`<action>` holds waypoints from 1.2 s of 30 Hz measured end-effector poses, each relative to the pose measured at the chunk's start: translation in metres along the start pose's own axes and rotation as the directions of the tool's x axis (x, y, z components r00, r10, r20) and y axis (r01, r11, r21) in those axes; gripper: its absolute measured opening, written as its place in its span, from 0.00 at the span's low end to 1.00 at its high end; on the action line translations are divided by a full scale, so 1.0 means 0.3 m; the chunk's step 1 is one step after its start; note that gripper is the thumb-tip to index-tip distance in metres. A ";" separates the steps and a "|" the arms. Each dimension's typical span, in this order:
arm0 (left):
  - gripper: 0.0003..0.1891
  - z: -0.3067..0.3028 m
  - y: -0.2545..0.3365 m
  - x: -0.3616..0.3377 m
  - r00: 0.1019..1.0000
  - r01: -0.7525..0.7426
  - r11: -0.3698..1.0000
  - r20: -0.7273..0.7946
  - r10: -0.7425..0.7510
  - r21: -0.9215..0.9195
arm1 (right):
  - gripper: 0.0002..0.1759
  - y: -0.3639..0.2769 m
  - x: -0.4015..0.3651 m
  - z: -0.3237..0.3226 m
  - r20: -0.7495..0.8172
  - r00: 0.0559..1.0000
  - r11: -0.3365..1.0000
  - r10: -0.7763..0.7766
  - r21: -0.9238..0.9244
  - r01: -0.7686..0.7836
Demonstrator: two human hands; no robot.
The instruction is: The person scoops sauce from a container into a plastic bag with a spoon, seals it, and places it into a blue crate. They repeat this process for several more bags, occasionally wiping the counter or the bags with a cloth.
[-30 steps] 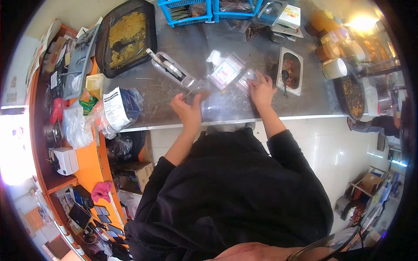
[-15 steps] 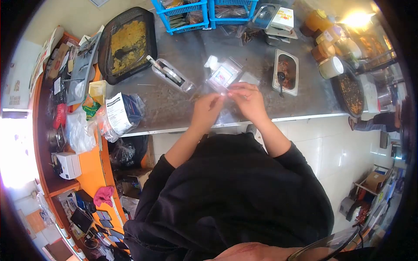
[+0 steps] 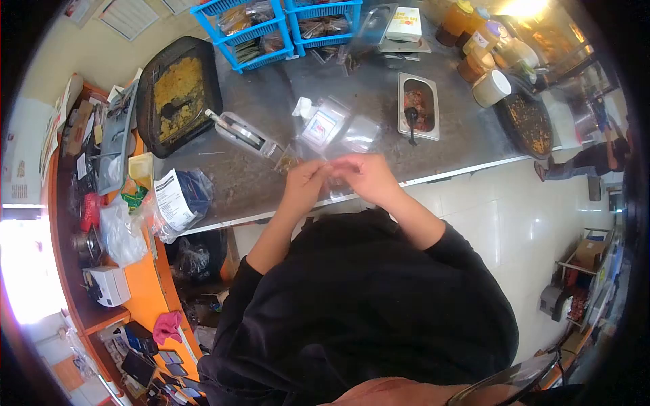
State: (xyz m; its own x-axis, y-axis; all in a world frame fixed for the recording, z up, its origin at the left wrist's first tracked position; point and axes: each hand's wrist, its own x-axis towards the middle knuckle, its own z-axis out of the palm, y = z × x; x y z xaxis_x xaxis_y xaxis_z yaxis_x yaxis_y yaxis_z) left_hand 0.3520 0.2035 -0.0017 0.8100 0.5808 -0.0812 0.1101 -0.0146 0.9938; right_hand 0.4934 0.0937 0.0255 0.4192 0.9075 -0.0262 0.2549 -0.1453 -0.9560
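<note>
A thin, clear plastic bag (image 3: pixel 334 187) is between the two hands, low over the near edge of the dark grey metal counter (image 3: pixel 271 88); the left hand (image 3: pixel 305 184) and right hand (image 3: pixel 370 177) meet fingertip to fingertip, thumbs and forefingers narrowed to a pinch on it; its upper part is covered by the fingers, its outline is lost in glare, and I cannot tell its long axis or which way its mouth points; just beyond lie flat clear packets with a white-and-blue label (image 3: pixel 321 126), beside more clear film (image 3: pixel 363 130); an elongated grey-and-white tape dispenser (image 3: pixel 242 132) slants away leftward; a rectangular steel pan (image 3: pixel 429 135) with a black spoon (image 3: pixel 412 116) stands right; farther off are blue plastic baskets (image 3: pixel 267 61), cut off above.
</note>
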 end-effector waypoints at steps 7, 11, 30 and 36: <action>0.06 0.038 0.041 -0.026 0.998 0.026 0.998 0.064 -0.023 -0.057 | 0.08 -0.042 -0.045 -0.032 -0.031 0.999 0.999 -0.007 -0.045 0.005; 0.07 0.058 0.050 -0.019 0.996 0.084 0.996 0.021 -0.083 -0.016 | 0.04 0.012 -0.026 -0.032 -0.160 0.934 0.911 -0.320 -0.322 0.257; 0.37 0.207 0.180 0.161 0.785 0.186 0.909 0.612 0.090 -0.372 | 0.10 -0.003 0.030 -0.518 0.195 0.939 0.923 -0.282 -0.211 0.321; 0.37 0.292 0.123 0.249 0.990 -0.107 0.993 0.093 0.110 -0.046 | 0.16 0.162 0.075 -0.615 0.262 0.920 0.602 -0.291 -0.697 0.389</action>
State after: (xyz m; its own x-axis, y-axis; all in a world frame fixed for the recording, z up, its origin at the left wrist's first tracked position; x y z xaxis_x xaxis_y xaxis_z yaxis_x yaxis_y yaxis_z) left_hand 0.4671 0.1752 0.0222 0.8671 0.4977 0.0224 -0.0035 -0.0390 0.9992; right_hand 0.6759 0.0343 0.0324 0.0834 0.9805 0.1780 0.9241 -0.0093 -0.3820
